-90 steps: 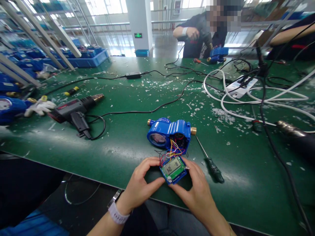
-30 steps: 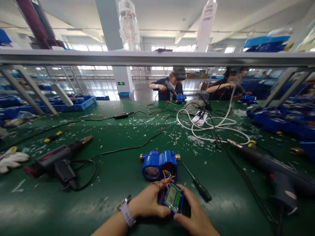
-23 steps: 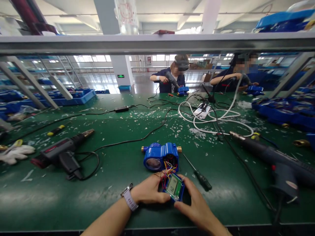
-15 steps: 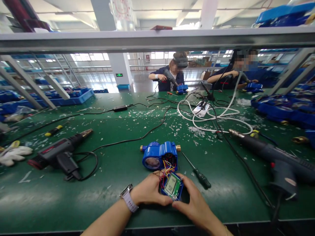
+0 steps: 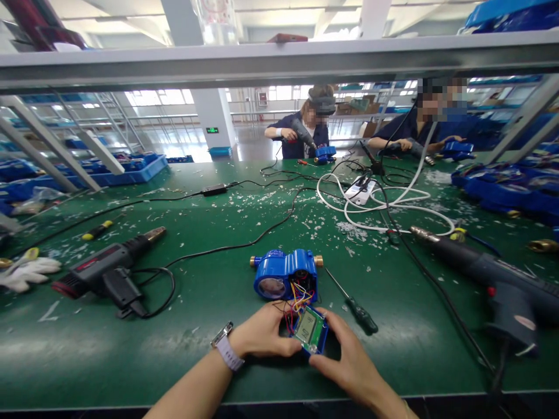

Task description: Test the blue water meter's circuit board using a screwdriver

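Note:
Between my hands is a small green circuit board with an LCD display [image 5: 307, 327], set in a blue housing. My left hand [image 5: 265, 333] is closed on its left side, the thumb at the lower corner. On its right edge my right hand [image 5: 349, 354] grips with thumb and fingers. Thin coloured wires [image 5: 299, 295] run from the board to a blue water meter [image 5: 274, 269] with brass threaded ends, lying just beyond my hands. To the right of the meter lies a screwdriver [image 5: 360, 314] with a dark green handle.
One heat gun [image 5: 109, 269] lies at left, another [image 5: 502, 285] at right. Cables and a white power strip [image 5: 360, 191] spread across the green table [image 5: 209, 361] among plastic scraps. A white glove [image 5: 30, 272] is far left. Two people work opposite; blue meters [image 5: 502, 189] pile at right.
The board has shifted slightly right with my right hand, and my left thumb has drawn back a little from my right thumb. Across the table, the right-hand person's arm has lowered.

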Available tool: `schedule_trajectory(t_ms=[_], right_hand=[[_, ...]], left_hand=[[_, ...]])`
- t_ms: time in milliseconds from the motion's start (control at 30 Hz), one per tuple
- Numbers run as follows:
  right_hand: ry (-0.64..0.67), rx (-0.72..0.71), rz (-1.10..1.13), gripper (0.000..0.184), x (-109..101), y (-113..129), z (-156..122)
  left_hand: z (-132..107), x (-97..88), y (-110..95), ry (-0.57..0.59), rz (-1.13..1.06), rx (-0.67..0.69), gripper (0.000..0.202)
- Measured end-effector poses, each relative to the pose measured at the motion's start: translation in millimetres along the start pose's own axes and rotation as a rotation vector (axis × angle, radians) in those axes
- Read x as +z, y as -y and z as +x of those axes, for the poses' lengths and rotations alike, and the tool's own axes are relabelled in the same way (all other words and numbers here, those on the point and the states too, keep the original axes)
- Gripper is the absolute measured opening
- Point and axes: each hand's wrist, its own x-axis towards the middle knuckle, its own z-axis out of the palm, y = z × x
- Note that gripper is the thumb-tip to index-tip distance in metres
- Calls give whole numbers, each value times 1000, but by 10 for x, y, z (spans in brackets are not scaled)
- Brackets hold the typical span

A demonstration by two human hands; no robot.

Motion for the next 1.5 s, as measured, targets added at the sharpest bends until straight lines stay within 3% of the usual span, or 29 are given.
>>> schedule_trajectory(t_ms=[167, 300, 533, 833, 1100, 1367, 1500], right_hand=[[8, 31, 65, 61, -26, -50, 4], [28, 6, 93, 60, -36, -95, 7], [59, 10, 18, 66, -46, -111, 10], [112, 49, -38, 73, -49, -64, 19], [145, 119, -10, 80, -71, -62, 22], [112, 81, -11, 76, -51, -78, 37], [103, 52, -41, 72, -42, -114, 28]], left_hand=[[-29, -92, -4, 97, -196, 25, 58], [-41, -120, 37, 97, -124, -18, 78], [7, -22, 80, 23, 18, 4, 84], [-7, -1, 63, 2, 175, 18, 61], [-36, -59, 47, 63, 172, 133, 70], [-14, -49, 20, 52, 184, 105, 55], [-20, -13, 36, 28, 225, 34, 58]])
